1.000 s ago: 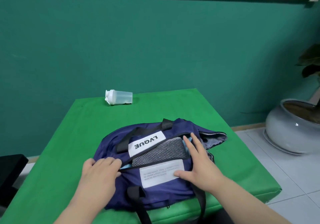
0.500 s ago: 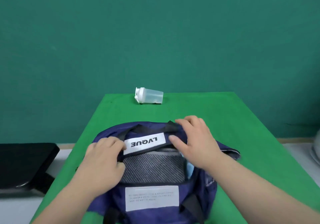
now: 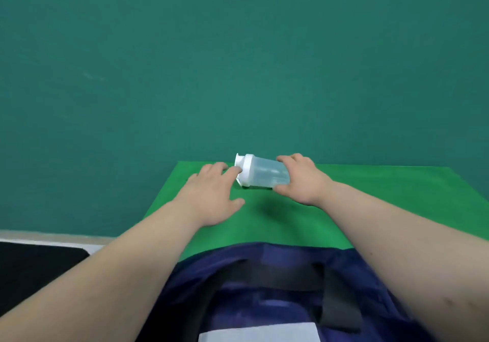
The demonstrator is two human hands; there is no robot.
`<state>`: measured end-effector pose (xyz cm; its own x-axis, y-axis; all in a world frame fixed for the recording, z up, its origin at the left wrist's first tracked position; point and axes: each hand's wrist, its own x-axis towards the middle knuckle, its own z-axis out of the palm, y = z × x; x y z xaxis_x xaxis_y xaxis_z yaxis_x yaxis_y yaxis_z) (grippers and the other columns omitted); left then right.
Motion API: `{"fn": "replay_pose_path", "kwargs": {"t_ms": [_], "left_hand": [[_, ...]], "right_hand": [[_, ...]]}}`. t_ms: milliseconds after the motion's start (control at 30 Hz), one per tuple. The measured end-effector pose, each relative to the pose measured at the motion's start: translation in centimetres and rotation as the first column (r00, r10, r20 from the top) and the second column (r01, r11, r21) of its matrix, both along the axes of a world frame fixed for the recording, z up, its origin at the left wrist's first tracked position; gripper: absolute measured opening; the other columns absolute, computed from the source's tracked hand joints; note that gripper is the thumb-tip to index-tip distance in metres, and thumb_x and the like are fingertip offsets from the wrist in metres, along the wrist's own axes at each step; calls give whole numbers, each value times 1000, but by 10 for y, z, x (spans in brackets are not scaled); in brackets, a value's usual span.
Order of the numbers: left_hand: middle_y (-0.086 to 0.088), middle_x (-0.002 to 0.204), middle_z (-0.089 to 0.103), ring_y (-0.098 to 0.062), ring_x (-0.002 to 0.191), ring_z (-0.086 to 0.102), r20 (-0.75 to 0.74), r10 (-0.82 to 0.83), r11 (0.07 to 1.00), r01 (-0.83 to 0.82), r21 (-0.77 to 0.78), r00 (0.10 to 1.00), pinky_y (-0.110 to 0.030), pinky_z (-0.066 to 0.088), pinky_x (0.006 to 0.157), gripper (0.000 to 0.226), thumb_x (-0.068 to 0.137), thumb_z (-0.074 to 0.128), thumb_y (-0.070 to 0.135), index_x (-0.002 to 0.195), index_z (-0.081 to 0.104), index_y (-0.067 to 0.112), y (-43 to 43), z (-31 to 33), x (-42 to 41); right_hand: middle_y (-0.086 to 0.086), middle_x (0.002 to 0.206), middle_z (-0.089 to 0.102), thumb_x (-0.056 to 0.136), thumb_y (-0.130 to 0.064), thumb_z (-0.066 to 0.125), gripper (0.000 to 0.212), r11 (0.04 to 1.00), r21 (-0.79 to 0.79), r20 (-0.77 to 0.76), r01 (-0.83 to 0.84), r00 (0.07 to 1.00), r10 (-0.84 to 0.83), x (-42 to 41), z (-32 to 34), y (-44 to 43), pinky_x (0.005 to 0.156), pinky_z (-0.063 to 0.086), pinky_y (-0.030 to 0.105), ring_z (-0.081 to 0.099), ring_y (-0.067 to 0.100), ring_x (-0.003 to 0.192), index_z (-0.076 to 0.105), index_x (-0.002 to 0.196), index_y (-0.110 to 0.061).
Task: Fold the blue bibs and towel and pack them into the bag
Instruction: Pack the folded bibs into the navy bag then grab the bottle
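Change: half a second ago both hands were on the bag's opening. Now both are off it and reached out to the far edge of the table [image 3: 370,204], at the bottle [image 3: 267,175] lying on its side there. The view has tipped up with the reach.

Right hand [image 3: 304,181]: fingers curled over the bottle's clear body, thumb under its near side, so it has a grip.
Left hand [image 3: 211,196]: fingers fairly straight and slightly spread, tips touching the white lid [image 3: 247,169], thumb out to the side, holding nothing.

Bag [image 3: 264,288]: at the near edge between the forearms, blurred. Black straps and a white label show, but I cannot tell how the opening stands.
Bibs and towel: none seen on the table. Earlier frames showed grey and pale-blue cloth inside the opening, so I judge them already packed.

Meaning: folding and packing look done or nearly so. The task does not name the bottle, so it is probably being fetched for the bag or moved aside. Bag closure is unconfirmed.
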<state>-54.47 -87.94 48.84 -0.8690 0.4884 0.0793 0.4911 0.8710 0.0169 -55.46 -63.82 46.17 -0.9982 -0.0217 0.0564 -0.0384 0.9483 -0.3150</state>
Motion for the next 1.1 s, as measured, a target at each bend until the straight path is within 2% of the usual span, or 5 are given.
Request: {"fn": "replay_pose_path", "kwargs": {"t_ms": [233,367,533,867,1100], "left_hand": [[-4,153,29,-26,139,28,62,35,999,-34,-21,997,-45,37,110,79,89,57,55,153,16,35,14,-36,-75],[-4,154,27,-26,141,27,74,47,998,-44,-38,996,-45,38,109,77,90,56,53,153,16,34,17,-47,-81],[-3,156,27,-26,142,26,100,37,999,-37,-9,994,-46,36,112,76,91,55,55,153,17,34,12,-32,-50],[6,158,25,-17,146,24,123,-114,977,89,193,986,-38,28,117,59,94,53,54,148,36,34,35,57,150],[9,143,43,-14,134,37,114,-312,947,299,120,943,-32,34,111,41,95,54,49,131,58,32,99,66,284]], "right_hand": [[6,151,32,79,-46,74,95,999,15,76,-28,997,27,-70,-36,22,113,36,47,30,29,140,19,155,-33],[3,135,46,81,-36,73,84,999,21,76,-40,996,39,-74,-43,27,100,47,38,51,25,119,29,152,-35],[-1,116,50,75,-39,76,79,999,-23,51,25,998,-24,-39,-26,33,81,51,33,54,21,98,41,146,-36],[-2,118,64,70,-35,77,70,935,-227,-16,271,959,-282,197,51,85,75,49,28,59,19,93,55,136,-31],[-3,112,64,72,-35,80,63,860,-340,-59,381,904,-424,388,58,117,74,40,25,56,17,90,59,132,-34]]}}
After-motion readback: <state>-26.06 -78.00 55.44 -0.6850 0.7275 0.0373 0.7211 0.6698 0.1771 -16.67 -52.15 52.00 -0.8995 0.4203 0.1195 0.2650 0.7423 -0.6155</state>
